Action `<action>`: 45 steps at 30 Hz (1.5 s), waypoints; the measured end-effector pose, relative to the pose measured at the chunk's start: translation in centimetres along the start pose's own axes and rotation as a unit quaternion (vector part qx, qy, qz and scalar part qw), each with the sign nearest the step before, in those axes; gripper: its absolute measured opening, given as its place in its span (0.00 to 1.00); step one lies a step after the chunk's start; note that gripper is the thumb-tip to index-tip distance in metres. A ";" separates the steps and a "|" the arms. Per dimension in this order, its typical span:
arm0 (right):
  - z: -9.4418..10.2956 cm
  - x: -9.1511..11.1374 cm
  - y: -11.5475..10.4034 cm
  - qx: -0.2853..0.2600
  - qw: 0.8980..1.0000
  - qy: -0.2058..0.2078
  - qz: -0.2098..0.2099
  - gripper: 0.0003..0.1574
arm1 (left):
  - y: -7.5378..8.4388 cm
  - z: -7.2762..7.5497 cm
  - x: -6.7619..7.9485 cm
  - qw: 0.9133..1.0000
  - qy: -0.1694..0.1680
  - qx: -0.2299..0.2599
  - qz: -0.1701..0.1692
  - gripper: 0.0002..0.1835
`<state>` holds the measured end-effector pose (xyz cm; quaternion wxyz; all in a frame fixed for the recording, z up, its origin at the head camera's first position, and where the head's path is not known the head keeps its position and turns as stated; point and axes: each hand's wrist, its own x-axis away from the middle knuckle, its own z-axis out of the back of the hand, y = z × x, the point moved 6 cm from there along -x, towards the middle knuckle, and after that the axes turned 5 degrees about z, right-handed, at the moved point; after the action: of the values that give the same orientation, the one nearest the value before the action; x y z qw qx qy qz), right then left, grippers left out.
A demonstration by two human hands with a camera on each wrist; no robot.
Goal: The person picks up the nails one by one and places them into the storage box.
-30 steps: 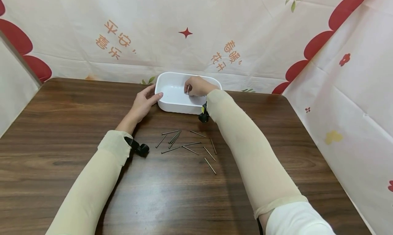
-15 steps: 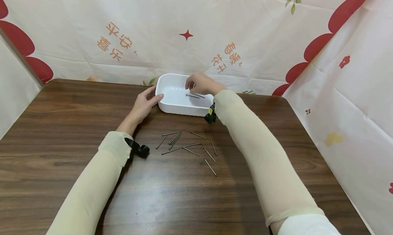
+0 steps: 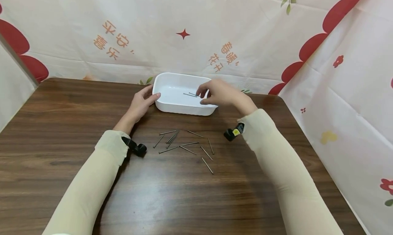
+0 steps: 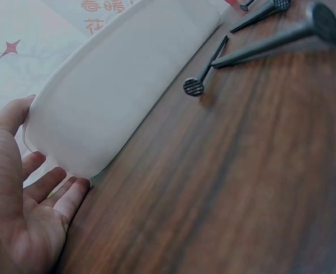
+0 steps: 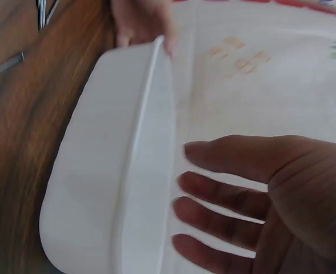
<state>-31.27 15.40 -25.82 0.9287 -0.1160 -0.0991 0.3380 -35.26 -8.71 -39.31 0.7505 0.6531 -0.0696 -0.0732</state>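
Observation:
A white rectangular plastic tray (image 3: 184, 108) stands at the far side of the table. My left hand (image 3: 139, 107) grips its left end, the thumb over the rim and the fingers against the outer wall, as the left wrist view (image 4: 28, 205) also has it. My right hand (image 3: 222, 93) hovers over the tray's right end, its loosely bent fingers apart and holding nothing. Two nails (image 3: 190, 94) lie inside the tray near those fingertips. Several more nails (image 3: 172, 137) are scattered over the table in front of the tray, seen close up as flat-headed nails (image 4: 276, 43) by the left wrist.
The brown wooden table (image 3: 147, 194) carries all of this. A white printed cloth (image 3: 172, 10) hangs directly behind the tray and along the right side. Black wrist cameras (image 3: 139, 149) sit on both sleeves.
My right hand has let go of the nails inside the tray and moved right and toward me, its fingers spread. My left hand keeps its place on the tray.

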 end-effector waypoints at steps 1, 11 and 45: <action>-0.1 0.7 -0.2 -0.003 1.000 0.001 0.002 0.16 | 0.0 0.0 -0.1 1.000 -0.001 0.001 0.000 0.38; -2.5 7.0 -1.5 -0.045 0.998 0.017 -0.028 0.12 | -0.1 0.1 -0.3 1.000 0.004 0.007 0.007 0.40; -10.2 8.5 -1.0 0.019 0.984 -0.084 -0.156 0.12 | -0.1 -0.1 -0.1 1.000 -0.004 0.010 0.013 0.39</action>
<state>-21.60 18.71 -34.42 0.9604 -0.0527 -0.1877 0.1990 -35.36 -8.65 -39.43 0.7448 0.6590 -0.0820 -0.0652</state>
